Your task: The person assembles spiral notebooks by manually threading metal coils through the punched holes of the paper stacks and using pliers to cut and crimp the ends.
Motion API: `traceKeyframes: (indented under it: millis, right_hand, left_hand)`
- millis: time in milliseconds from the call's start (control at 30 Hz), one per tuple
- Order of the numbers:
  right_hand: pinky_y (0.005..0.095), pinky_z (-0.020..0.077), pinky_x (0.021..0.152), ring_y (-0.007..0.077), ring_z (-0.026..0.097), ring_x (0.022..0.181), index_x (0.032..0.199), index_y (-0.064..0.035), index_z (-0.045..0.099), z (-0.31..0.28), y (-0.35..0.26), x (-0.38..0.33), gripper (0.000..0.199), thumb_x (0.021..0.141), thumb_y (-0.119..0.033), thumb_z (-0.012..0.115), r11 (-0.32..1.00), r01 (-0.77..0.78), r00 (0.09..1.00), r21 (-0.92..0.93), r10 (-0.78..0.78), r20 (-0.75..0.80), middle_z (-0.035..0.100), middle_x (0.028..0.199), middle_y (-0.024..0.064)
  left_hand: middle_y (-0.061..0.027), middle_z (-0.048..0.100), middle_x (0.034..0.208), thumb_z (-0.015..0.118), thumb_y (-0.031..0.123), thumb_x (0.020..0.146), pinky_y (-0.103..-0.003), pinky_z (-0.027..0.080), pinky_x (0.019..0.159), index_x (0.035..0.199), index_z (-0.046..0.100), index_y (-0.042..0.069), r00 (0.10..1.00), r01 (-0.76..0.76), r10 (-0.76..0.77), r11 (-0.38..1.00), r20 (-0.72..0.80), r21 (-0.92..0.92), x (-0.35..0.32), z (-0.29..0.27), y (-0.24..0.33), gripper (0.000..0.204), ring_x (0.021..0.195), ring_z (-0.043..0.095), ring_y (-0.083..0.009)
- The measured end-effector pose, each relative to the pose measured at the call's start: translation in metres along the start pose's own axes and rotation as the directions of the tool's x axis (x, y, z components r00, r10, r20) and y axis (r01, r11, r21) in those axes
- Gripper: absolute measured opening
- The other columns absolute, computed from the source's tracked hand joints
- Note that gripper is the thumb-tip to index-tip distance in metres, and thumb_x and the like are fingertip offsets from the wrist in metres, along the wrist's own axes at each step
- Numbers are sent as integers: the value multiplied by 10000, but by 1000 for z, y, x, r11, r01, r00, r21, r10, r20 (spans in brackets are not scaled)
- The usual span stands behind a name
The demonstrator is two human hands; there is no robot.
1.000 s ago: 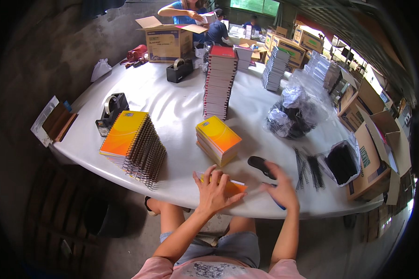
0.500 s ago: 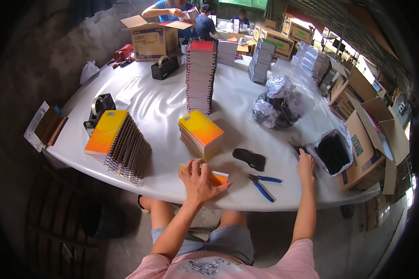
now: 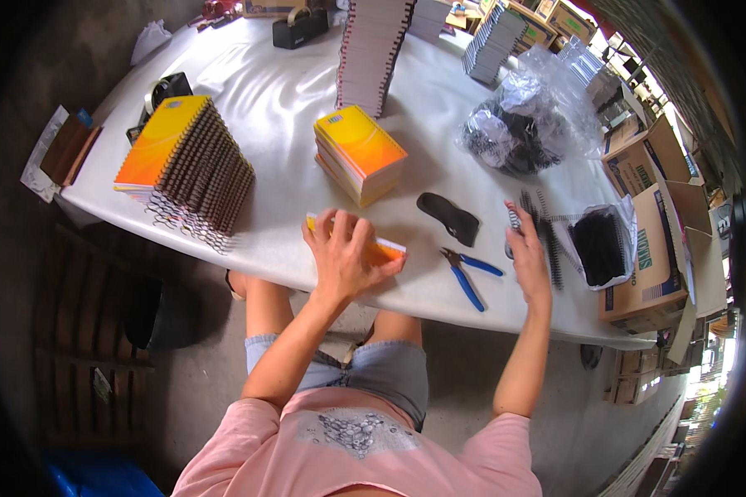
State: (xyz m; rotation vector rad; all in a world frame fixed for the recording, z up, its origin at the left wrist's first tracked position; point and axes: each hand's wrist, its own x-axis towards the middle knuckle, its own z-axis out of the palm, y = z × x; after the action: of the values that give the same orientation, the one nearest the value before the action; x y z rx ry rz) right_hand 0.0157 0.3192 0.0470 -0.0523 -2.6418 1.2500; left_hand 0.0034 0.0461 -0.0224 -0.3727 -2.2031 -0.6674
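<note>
The loose notebook lay flat near the front edge of the bench, under the left hand, whose fingers were spread wide and pressed on its cover. It looked unbound as yet, though the hand hid most of it. The right hand rested on the black wire spirals well to the right, fingers curled about one; whether it was gripped I could not tell.

By my judgement the work was midway: a leaning stack of bound notebooks stood at the left, and a small pile of orange pads waited behind the loose one.

Blue-handled pliers lay between the hands, near the bench's edge. Bare bench stretched behind the loose notebook toward the tall stack; cardboard boxes crowded the right.
</note>
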Motion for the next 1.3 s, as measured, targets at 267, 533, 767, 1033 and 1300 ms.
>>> traceKeyframes:
  millis: [267,533,767,1033,1300]
  right_hand:
    - [378,477,721,290,638,732,1239,-73,515,-25,59,58,448,805,-80,628,957,-74,968,-279,2,-250,659,779,128]
    - [361,494,728,287,651,779,1093,-71,613,-55,58,89,317,778,-87,646,867,-7,991,-498,73,113,667,802,150]
    - [393,469,767,342,598,899,995,-62,606,-42,49,74,240,842,-246,608,801,-107,933,-589,-125,-339,617,966,172]
    - [442,460,799,389,590,896,1047,-48,551,-1,93,57,327,805,-253,630,739,-187,976,-647,64,-210,627,940,213]
    - [305,491,637,172,624,684,1180,-11,541,-43,85,80,350,849,-119,509,925,-170,971,-341,216,102,658,796,99]
  left_hand:
    - [-82,431,864,768,496,546,-481,304,834,751,493,103,1000,-21,21,999,-18,-31,4,12,7,522,957,399,-315]
    - [-82,421,854,762,506,548,-473,303,823,755,493,107,1000,-27,27,999,-15,-26,1,9,3,523,958,400,-304]
    - [-77,449,936,759,496,556,-494,300,835,757,511,103,999,-32,32,999,-17,-5,0,5,1,506,998,403,-305]
    - [-70,469,984,754,508,557,-505,294,852,725,520,99,1000,-24,23,999,-6,-24,-1,7,2,500,1033,405,-307]
    - [-77,478,986,754,535,542,-503,287,865,758,536,94,999,-28,27,999,-21,-32,-3,7,1,537,1046,416,-312]
